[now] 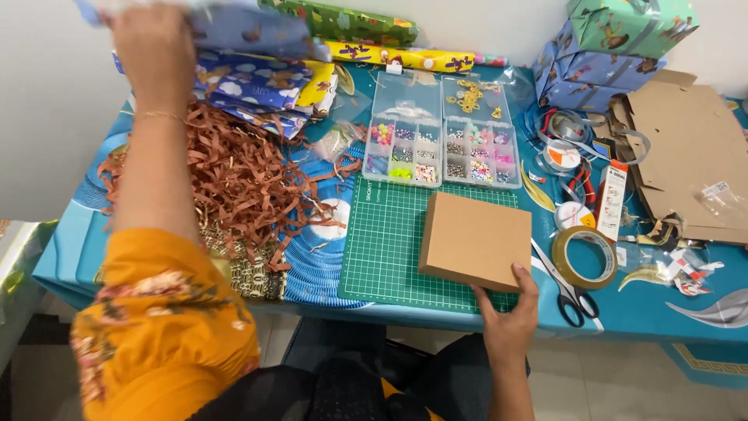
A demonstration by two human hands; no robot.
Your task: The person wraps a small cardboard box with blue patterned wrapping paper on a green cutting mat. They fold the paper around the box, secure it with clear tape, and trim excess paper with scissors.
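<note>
Left hand (152, 47) raised at the far left of the bench (686, 312), blurred, gripping a sheet of blue patterned wrapping paper (249, 31) lifted above a stack of similar sheets (257, 93). Right hand (508, 316) at the near edge, thumb pressed on the near right corner of a flat brown cardboard box (475, 238), fingers tucked under and out of sight; holding the box there. Box closed, lying on a green cutting mat (386, 242), overhanging the mat's right side.

Just beyond the mat, two clear plastic organisers side by side. Left organiser (403, 132): small compartments in the near half filled with coloured beads, far half mostly bare. Right organiser (477, 132): yellow bits in the far section, mixed small beads in the near compartments.

Heap of brown shredded paper (241, 171) left of the mat, under the raised arm. Rolls of wrapping paper (374, 39) along the wall. Roll of brown tape (584, 257) and scissors (569, 288) just right of the box. Wrapped boxes (608, 54) stacked at the far right, flattened cardboard (686, 156) beside them.
</note>
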